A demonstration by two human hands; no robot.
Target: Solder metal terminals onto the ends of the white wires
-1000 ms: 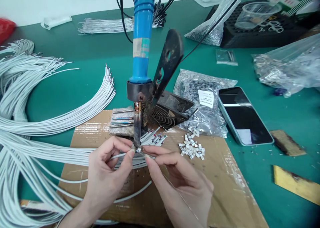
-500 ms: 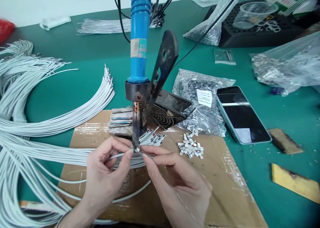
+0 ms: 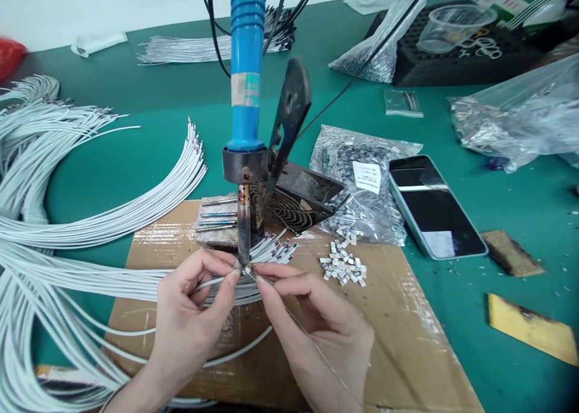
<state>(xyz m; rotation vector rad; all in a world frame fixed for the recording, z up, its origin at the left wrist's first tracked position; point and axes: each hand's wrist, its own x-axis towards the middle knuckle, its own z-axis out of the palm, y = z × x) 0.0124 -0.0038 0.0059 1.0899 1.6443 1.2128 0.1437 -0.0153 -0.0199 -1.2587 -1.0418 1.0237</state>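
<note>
blocking the end of the white cable [image 3: 211, 283]: our left hand [image 3: 194, 310], thumb and finger pinching it just beside the soldering iron [image 3: 245, 123] tip. we're not making out contact there. our right hand [image 3: 321, 319] is pinching a thin wire [image 3: 331, 366], fingertips nearly meeting. iron's top is running out of frame. cable's looking smooth, slim.

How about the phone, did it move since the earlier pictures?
No. The phone keeps the same place against the brown cardboard; the camera's view just shifted a little.
</note>
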